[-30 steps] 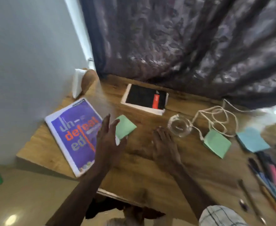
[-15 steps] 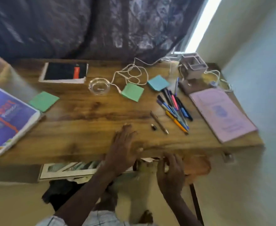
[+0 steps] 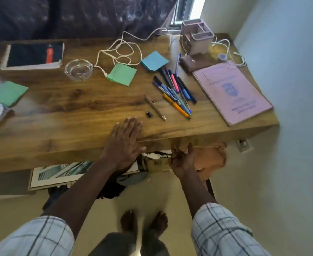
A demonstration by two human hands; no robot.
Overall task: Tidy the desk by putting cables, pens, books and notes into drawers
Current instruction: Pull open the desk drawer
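Left hand (image 3: pixel 123 143) flat, fingers spread on the wooden desk (image 3: pixel 78 115) edge; right hand (image 3: pixel 183 159) curled beneath it, grip unclear. Coloured pens (image 3: pixel 176 93) fanned behind, uncollected.

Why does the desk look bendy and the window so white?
Head view: the wide-angle lens curves the brown wooden desk; daylight overexposes the bright window strip; the clear glass ashtray looks soft, and the bare feet are smeared by blur.
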